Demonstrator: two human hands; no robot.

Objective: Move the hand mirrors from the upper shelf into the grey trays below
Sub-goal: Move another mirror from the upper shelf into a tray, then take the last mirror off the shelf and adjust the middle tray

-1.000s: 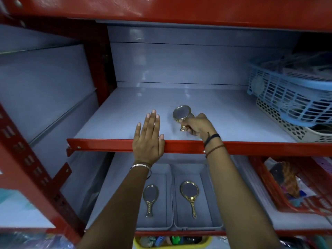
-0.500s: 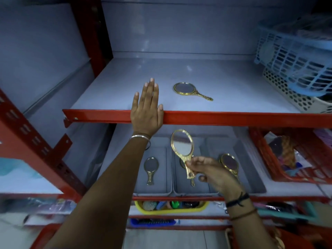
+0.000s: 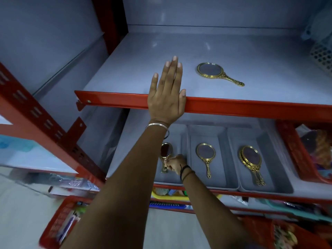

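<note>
One gold-framed hand mirror (image 3: pixel 214 71) lies flat on the upper shelf (image 3: pixel 251 69), handle pointing right. My left hand (image 3: pixel 166 94) rests flat and open on the shelf's red front edge, left of that mirror. Below stand three grey trays side by side. My right hand (image 3: pixel 176 164) grips the handle of a small gold mirror (image 3: pixel 166 155) inside the left tray (image 3: pixel 183 139); my left forearm hides part of that tray. The middle tray (image 3: pixel 222 153) holds one mirror (image 3: pixel 205 155). In the right tray (image 3: pixel 273 159) lie stacked mirrors (image 3: pixel 250 160).
A red basket (image 3: pixel 294 151) of mixed goods stands right of the trays. Pale baskets (image 3: pixel 321 54) sit at the upper shelf's far right. Red uprights (image 3: pixel 45 123) frame the left side. Lower shelves hold a yellow tray (image 3: pixel 168 195), combs and red bins.
My right hand carried a mirror down from the upper shelf and now holds it in the left tray. The view has tilted downward. My left hand stayed on the shelf edge.
</note>
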